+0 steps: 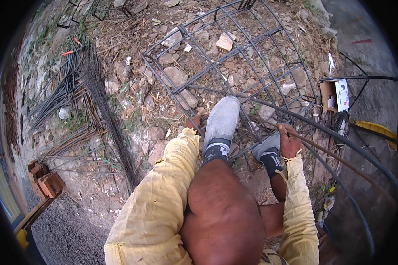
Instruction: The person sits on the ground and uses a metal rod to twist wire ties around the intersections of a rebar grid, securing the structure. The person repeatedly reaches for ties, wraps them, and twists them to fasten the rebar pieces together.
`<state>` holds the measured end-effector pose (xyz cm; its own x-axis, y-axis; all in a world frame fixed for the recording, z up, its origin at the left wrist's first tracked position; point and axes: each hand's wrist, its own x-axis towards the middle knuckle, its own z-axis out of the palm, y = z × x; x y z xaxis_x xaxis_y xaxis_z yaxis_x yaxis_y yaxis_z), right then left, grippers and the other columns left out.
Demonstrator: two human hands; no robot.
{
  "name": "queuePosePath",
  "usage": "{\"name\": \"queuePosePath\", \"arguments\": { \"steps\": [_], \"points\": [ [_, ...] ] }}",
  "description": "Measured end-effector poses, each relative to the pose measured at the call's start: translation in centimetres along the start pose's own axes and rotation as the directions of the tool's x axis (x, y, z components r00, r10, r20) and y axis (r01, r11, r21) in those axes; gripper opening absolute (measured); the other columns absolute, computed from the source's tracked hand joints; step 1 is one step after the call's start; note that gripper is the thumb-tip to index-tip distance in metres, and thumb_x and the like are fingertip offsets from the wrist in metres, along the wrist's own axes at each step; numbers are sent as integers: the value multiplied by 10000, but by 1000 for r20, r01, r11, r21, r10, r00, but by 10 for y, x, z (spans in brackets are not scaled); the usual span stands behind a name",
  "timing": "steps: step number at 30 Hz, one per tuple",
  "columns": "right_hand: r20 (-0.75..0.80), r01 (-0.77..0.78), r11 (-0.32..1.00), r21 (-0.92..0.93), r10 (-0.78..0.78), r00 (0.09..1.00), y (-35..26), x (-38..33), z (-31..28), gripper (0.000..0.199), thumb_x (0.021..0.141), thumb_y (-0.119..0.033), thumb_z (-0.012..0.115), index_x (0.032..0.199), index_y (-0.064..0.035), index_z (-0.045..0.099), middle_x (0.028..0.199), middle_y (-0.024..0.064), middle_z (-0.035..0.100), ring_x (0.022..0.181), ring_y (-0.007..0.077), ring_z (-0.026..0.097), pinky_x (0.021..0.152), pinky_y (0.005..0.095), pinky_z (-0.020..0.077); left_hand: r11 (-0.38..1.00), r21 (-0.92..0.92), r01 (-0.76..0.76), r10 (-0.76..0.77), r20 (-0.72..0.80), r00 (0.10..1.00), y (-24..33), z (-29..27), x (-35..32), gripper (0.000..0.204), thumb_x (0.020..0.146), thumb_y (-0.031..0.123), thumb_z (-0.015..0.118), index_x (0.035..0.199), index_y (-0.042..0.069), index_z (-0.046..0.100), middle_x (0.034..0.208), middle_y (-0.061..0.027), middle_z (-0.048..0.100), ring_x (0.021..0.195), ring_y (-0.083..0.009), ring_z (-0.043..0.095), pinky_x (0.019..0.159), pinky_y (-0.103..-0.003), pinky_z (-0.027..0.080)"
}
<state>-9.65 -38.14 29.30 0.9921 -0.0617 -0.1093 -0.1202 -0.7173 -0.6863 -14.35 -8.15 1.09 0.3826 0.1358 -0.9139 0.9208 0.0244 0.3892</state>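
One rebar cage [234,66]; my right hand [289,141] grips one rod [340,161], left hand [193,121] mostly hidden, grip unclear; white-and-brown carton [336,95] at right.

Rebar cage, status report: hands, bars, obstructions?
Left hand low on rebar cage. Right hand gripping a bar. Grey shoe planted on cage between them.

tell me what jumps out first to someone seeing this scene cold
The big steel rebar cage lying on stony ground fills the upper middle. A grey shoe is planted on its near edge, with the left hand beside it and the right hand closed on a long thin rod. Bundled rebar lies at left.
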Motion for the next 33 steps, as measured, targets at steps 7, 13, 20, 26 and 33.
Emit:
{"name": "queuePosePath", "arguments": {
  "steps": [7,13,20,26,33],
  "points": [
    [60,125,992,6,-125,990,-7,23,23,255,895,-277,634,943,-32,688,733,105,647,704,182,608,673,322,474,979,146,-145,173,-203,964,-65,-45,57,555,918,540,501,1047,32,684,827,-214,669,807,-329,637,764,-417,471],
    [91,67,996,-52,-62,994,-15,16,9,234,887,-266,612,954,-54,684,812,184,669,796,339,649,718,406,491,892,181,-415,450,-252,857,-58,-96,-40,432,919,376,575,1149,12,606,922,-132,651,763,-230,612,641,-342,473],
    [69,44,991,-126,-36,997,-15,26,9,240,854,-290,635,980,-97,705,905,201,684,889,377,653,779,440,506,801,-20,-598,597,84,798,85,-121,-304,399,947,347,573,1229,65,559,1118,-29,615,998,-147,586,839,-328,461],
    [57,6,996,-89,-1,998,26,32,20,268,851,-315,640,995,-101,714,943,186,691,925,357,657,828,431,505,378,-51,-924,728,633,263,202,-60,-461,538,934,302,609,1362,21,442,1301,-134,538,1192,-231,529,997,-363,420],
    [68,48,988,-150,-38,997,24,43,34,293,827,-297,610,1023,-99,702,979,203,681,952,363,649,874,441,502,-140,43,-989,775,627,-82,263,64,-525,653,968,523,440,1385,21,406,1281,-177,531,1191,-242,526,996,-395,425]
  ]
}}
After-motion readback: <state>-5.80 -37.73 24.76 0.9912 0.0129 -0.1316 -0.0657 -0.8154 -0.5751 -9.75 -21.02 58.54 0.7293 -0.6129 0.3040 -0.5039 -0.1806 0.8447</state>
